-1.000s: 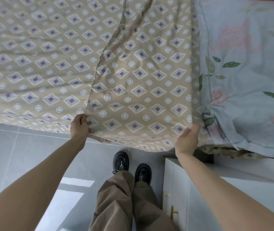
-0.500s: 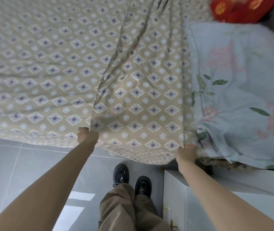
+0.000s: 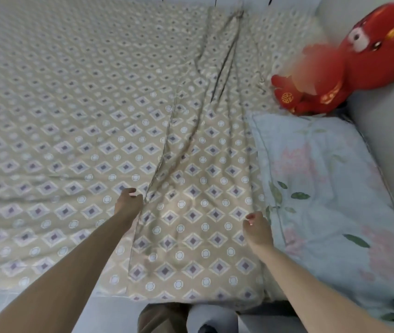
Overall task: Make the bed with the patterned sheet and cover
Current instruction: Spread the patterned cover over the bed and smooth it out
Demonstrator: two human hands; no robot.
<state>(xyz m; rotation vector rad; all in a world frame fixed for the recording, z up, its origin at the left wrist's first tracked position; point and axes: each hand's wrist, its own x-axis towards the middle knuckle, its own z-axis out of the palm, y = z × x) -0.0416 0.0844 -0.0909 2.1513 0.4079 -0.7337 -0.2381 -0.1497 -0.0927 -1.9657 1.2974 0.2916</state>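
A beige patterned cover with diamonds and circles is spread over the bed, and a long raised fold runs from the far edge toward me. The same pattern covers the bed to the left. My left hand hovers at the near end of that fold, fingers loosely curled and holding nothing. Over the cover's right edge, beside the pillow, my right hand also hangs with loosely curled, empty fingers. The view is blurred by motion.
A pale blue floral pillow lies at the right end of the bed. A red plush toy leans on the grey headboard behind it. My trouser leg and a grey floor strip show below the bed's edge.
Both hands have let go of the cover's hanging edge and moved up over the bed. The view has tilted up, bringing the red plush toy and the headboard into view.
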